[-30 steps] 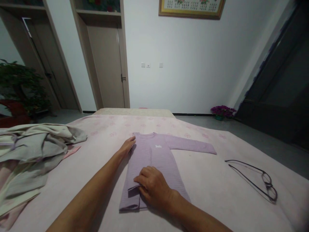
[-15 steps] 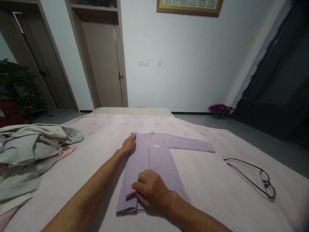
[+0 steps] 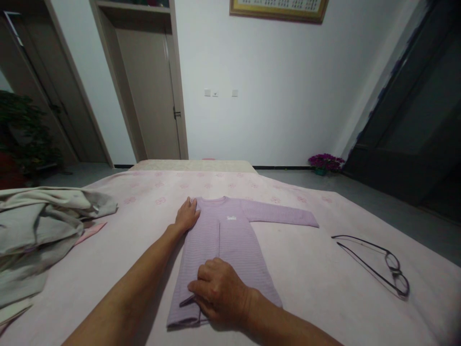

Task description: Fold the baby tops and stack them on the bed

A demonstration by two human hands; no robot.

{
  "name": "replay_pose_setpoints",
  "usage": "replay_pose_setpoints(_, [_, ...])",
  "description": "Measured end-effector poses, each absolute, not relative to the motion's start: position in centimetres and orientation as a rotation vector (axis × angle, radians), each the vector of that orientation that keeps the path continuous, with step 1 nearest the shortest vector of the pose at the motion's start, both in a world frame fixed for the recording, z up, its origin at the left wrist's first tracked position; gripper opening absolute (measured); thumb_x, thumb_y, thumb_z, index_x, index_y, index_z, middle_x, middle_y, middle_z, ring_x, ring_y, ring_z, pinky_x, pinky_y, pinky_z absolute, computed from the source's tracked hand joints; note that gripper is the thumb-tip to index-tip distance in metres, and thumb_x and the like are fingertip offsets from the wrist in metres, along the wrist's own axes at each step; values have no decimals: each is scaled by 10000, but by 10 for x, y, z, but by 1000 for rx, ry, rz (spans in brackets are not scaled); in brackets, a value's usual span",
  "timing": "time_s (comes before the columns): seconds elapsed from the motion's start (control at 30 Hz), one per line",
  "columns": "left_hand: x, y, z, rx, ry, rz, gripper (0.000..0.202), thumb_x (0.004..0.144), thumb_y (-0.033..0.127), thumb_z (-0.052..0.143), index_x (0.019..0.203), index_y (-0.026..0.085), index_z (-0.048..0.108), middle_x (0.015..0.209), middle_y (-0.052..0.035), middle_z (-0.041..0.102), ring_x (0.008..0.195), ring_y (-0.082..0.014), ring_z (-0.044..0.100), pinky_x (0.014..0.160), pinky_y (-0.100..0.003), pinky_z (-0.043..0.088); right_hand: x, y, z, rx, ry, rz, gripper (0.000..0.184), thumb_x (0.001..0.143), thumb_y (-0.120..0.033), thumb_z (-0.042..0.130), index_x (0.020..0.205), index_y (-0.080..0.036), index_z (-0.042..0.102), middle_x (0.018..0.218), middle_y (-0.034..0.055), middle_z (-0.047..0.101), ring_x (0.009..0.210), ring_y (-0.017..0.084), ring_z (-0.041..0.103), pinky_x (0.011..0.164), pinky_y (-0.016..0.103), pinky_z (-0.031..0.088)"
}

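Observation:
A lilac striped long-sleeved shirt [image 3: 237,240] lies front up, its neckline pointing away from me and a small white print on the chest. One sleeve stretches out to the right; the left one [image 3: 208,245] is folded down over the body. At the left shoulder fold, my left hand [image 3: 187,215] rests flat with its fingers a little apart. Near the hem my right hand [image 3: 219,293] is closed, thumb and fingers pinching the cuff of the folded sleeve. Part of the hem is hidden beneath that hand.
Black-framed glasses [image 3: 394,271] lie with their arms unfolded on the pink patterned bedspread [image 3: 306,283], right of the shirt. A heap of grey and cream clothes [image 3: 46,230] is at the left. Beyond the bed are a door [image 3: 147,91] and purple flowers [image 3: 326,162].
My left hand has loosened from a pinch at the shoulder and now lies flatter along the fold. My right hand keeps the cuff, slightly nearer to me. The view has shifted a little.

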State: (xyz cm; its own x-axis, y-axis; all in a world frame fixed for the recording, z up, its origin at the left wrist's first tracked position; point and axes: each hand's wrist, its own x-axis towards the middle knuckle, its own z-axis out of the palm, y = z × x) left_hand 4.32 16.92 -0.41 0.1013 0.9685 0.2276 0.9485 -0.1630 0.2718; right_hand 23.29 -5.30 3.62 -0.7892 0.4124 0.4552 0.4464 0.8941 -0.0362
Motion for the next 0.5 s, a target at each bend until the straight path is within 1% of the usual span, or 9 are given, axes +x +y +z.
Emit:
replay_pose_setpoints(0.1, [39, 172, -3, 2335, 1981, 489, 636, 956, 401, 440, 1501, 92, 331, 1611, -231, 237, 1477, -333, 271, 1155, -440, 263, 231, -53, 35, -589, -2573, -60, 88, 874, -272, 589, 930, -213, 623, 816, 35, 603, 761, 190, 522, 670, 331, 364])
replay_pose_setpoints(0.27, [32, 178, -5, 2374, 1940, 405, 651, 973, 466, 390, 1502, 89, 344, 1602, -234, 260, 1476, -345, 272, 1154, -467, 244, 231, -52, 33, -529, -2534, 33, 130, 882, -283, 601, 984, -211, 639, 928, 44, 664, 812, 185, 563, 714, 332, 409])
replay_pose_setpoints(0.4, [28, 181, -8, 2383, 1902, 374, 672, 982, 502, 360, 1524, 107, 318, 1602, -217, 273, 1482, -342, 257, 1166, -492, 203, 231, -52, 32, -487, -2554, 92, 136, 881, -303, 598, 963, -210, 652, 935, 34, 686, 804, 185, 575, 739, 337, 425])
replay_pose_setpoints(0.5, [26, 181, -7, 2375, 1875, 371, 673, 983, 497, 362, 1528, 104, 316, 1601, -211, 276, 1485, -342, 249, 1173, -497, 188, 232, -54, 33, -436, -2573, 138, 151, 899, -330, 566, 920, -210, 654, 931, 25, 692, 788, 179, 575, 768, 341, 428])
